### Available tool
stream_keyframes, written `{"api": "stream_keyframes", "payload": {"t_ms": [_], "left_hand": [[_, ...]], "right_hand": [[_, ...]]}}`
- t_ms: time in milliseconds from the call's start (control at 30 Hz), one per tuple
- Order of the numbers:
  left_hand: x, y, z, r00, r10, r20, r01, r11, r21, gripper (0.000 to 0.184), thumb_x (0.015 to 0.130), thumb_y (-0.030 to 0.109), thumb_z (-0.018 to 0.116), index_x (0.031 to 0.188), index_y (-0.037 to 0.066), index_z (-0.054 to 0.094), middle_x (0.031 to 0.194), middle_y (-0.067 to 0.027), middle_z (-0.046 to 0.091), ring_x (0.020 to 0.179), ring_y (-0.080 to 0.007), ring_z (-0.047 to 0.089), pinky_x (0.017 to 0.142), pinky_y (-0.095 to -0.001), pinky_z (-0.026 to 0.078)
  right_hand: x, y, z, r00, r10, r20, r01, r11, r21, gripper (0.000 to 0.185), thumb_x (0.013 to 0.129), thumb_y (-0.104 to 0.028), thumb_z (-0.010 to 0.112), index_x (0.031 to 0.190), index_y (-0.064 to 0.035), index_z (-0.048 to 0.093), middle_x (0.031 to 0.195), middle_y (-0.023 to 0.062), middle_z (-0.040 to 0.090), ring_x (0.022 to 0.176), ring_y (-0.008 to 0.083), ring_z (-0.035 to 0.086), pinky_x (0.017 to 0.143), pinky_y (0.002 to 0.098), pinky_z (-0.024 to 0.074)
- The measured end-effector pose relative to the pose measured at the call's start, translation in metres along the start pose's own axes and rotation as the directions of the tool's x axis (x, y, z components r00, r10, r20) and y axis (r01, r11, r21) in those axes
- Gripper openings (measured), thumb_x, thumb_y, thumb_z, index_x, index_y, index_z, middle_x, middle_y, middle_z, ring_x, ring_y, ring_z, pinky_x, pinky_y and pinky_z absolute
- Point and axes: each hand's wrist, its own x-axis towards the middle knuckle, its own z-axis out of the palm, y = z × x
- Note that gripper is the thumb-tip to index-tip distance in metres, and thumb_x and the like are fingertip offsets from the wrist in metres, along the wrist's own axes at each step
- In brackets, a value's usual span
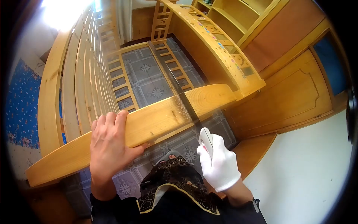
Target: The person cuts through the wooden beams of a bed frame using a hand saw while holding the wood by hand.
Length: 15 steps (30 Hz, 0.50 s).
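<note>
A long wooden board (153, 121) with rounded ends lies across the wooden frame in front of me. My left hand (110, 143), bare, grips the board left of its middle, fingers over the far edge and thumb along the near side. My right hand (220, 164), in a white glove, is closed around the pale handle of a hand saw (188, 108). The saw's long blade crosses the board right of its middle and points away from me. Pale sawdust lies on the board beside the blade.
Wooden slats (80, 74) stand at the left. A decorated wooden rail (220, 43) runs along the right, near a shelf unit (231, 16) and a wooden door (287, 89). Ladder-like frames (123, 80) rest on the tiled floor (145, 67). My feet are below the board.
</note>
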Motion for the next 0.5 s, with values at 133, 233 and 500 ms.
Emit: {"api": "stream_keyframes", "payload": {"t_ms": [133,233,500], "left_hand": [[0.001,-0.001,-0.002,1.0,-0.005,0.014,0.005,1.0,-0.012,0.073,0.056,0.032,0.085,0.117,0.003,0.055,0.1,-0.0134,0.056,0.096,-0.0323,0.053,0.089,-0.0425,0.041],[0.001,-0.001,-0.003,1.0,0.021,-0.023,-0.021,1.0,-0.005,0.069,0.059,0.035,0.086,0.113,0.005,0.056,0.095,-0.0115,0.056,0.09,-0.0292,0.054,0.085,-0.0401,0.04],[0.001,-0.003,0.0,1.0,0.01,-0.016,-0.01,1.0,-0.004,0.074,0.056,0.032,0.085,0.117,0.003,0.054,0.098,-0.0128,0.055,0.095,-0.0325,0.054,0.088,-0.0419,0.041]], "right_hand": [[-0.004,-0.002,0.003,0.994,-0.078,-0.078,0.076,0.997,-0.031,0.035,0.092,-0.016,0.064,0.123,-0.0005,0.056,0.087,0.0118,0.066,0.062,0.0328,0.066,0.054,0.0387,0.0549],[-0.034,0.004,-0.008,0.998,-0.002,-0.064,-0.003,0.997,-0.075,0.038,0.09,-0.017,0.067,0.124,-0.0019,0.056,0.089,0.0122,0.067,0.063,0.0336,0.067,0.054,0.0389,0.0551],[-0.002,0.007,0.01,0.997,-0.027,-0.071,0.028,0.999,0.021,0.034,0.093,-0.017,0.064,0.121,0.0,0.055,0.086,0.0149,0.066,0.064,0.034,0.067,0.053,0.0386,0.0543]]}}
